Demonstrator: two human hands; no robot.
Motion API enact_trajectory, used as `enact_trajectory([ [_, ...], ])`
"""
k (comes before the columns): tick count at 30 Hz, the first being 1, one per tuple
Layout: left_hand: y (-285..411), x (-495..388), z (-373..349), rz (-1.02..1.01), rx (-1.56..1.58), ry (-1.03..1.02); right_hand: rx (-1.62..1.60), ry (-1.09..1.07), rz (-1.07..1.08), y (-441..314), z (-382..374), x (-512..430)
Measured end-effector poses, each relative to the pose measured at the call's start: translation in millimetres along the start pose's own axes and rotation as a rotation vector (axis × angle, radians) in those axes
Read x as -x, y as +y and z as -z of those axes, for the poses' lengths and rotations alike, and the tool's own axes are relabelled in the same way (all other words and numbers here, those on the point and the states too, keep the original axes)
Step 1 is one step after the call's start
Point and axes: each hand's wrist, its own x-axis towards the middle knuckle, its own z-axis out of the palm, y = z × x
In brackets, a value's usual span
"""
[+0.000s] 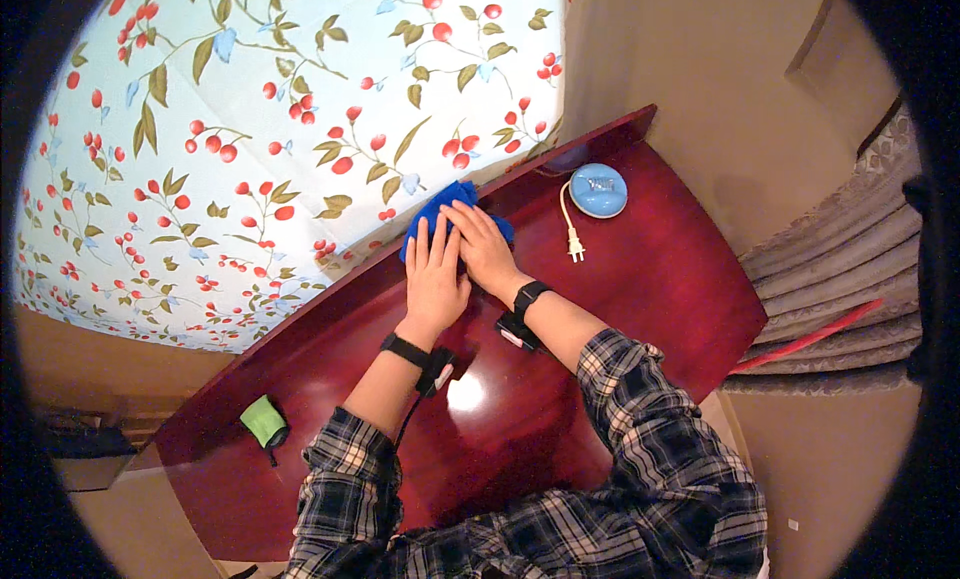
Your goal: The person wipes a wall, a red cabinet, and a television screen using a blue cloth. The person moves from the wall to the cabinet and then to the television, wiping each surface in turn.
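A bright blue cloth (468,198) lies bunched over the raised back ledge of a glossy dark red wooden desk (660,279). Flat on its near left part rests my left hand (436,279), fingers stretched toward the ledge. My right hand (484,250) presses on the cloth just beside it, and the fingertips of both hands nearly meet. The palms face down, so the cloth beneath them is hidden. Each wrist wears a black strap (406,350) with a small black device on its underside.
At the right of the desk sits a round light-blue device (598,191) with a white cord and two-pin plug (575,247). A small green pouch (264,421) lies at the left. Berry-patterned fabric (300,128) rises behind the ledge. A grey curtain (832,271) hangs at the right.
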Motion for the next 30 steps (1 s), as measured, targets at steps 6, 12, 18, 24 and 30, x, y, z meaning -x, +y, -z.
enact_trajectory([
  [6, -3, -10, -2, -0.006, -0.035, -0.015, -0.063, 0.060, -0.037, 3, -7, 2],
  [12, -18, 16, 17, 0.023, -0.160, -0.027, -0.111, 0.021, 0.070, -14, -20, -2],
  [18, 10, -17, -8, 0.011, -0.144, -0.041, -0.121, 0.017, 0.010, 26, 6, 3],
  [24, 57, -70, -41, -0.171, -0.068, 0.003, -0.096, 0.101, -0.261, 79, 48, 22],
  [30, 57, -79, -46, -0.225, -0.175, -0.108, -0.056, 0.121, -0.340, 90, 29, 41],
])
